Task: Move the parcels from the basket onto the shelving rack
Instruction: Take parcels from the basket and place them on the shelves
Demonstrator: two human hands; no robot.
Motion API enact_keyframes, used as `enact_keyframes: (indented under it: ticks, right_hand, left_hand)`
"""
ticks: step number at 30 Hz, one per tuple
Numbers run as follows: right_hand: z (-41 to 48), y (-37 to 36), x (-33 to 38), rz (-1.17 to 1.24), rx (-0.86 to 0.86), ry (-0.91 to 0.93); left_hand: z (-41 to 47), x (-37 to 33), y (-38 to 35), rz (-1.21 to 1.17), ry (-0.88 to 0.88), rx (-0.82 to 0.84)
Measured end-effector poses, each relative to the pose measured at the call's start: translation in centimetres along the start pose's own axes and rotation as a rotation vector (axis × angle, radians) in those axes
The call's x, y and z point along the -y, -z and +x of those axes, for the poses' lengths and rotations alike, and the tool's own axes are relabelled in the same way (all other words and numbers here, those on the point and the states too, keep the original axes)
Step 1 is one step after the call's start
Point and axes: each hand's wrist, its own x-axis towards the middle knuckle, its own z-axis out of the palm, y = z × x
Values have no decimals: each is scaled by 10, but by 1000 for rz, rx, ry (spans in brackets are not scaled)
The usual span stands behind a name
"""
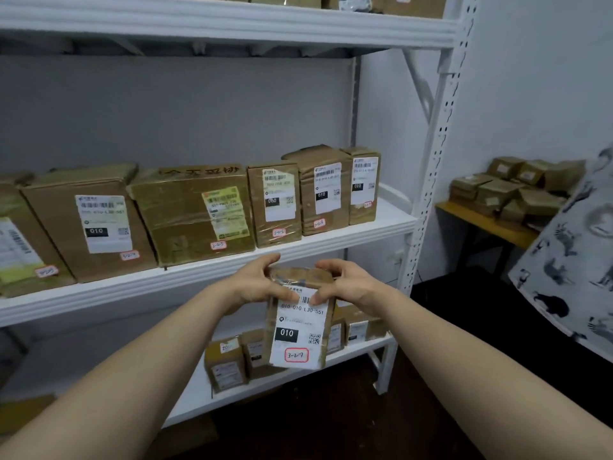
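**Small parcel held in both hands before the middle shelf**

A person holds a small cardboard parcel point(298, 327) upright in front of a white shelving rack point(428, 180). The parcel is just below the front edge of the middle shelf point(185, 277) and not resting on it. The left hand point(262, 280) grips the parcel's upper left side, with fingers curled over the top and the thumb pressed on the upper edge of the label. The right hand point(348, 283) grips the upper right side the same way, its thumb beside the barcode. The white label faces the camera and reads "010 010-L30-551". Below that are a black "010" block, a QR code and a red-bordered sticker marked "3-2-7" by hand.

On the middle shelf a row of taped cardboard boxes point(195, 214) stands with labels outward, each with a small red-bordered sticker near its lower edge. Several small boxes point(227, 366) sit on the lower shelf point(358, 351), partly behind the held parcel. To the right, a wooden table point(481, 224) carries a heap of brown parcels point(510, 190). An animal-print cloth point(570, 257) fills the right edge.
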Motion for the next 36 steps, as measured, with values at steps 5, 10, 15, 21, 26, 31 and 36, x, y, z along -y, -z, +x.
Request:
enact_keyframes:
  ticks: [5,10,15,21,26,31,36]
  right_hand:
    - [13,63,-6,19,34,31]
    - [44,98,7,4,77,104]
    - [84,138,51,424,192,119]
    - [135,173,91,-40,-260,253]
    - [173,200,108,-426,-314,335]
    - [213,229,113,-745,-296,282]
    - [249,249,129,-1095,-248,302]
  left_hand:
    - [32,-37,-39,130,-6,-30]
    - [54,-81,-39,269,2,-41]
    - [73,-141,1,313,-33,-129]
    - [99,-187,53,228,-175,-367]
    - [131,-215,73,139,-273,-447]
    - [160,-233,70,122,-315,-439]
    - [181,-247,69,-13,-314,-473]
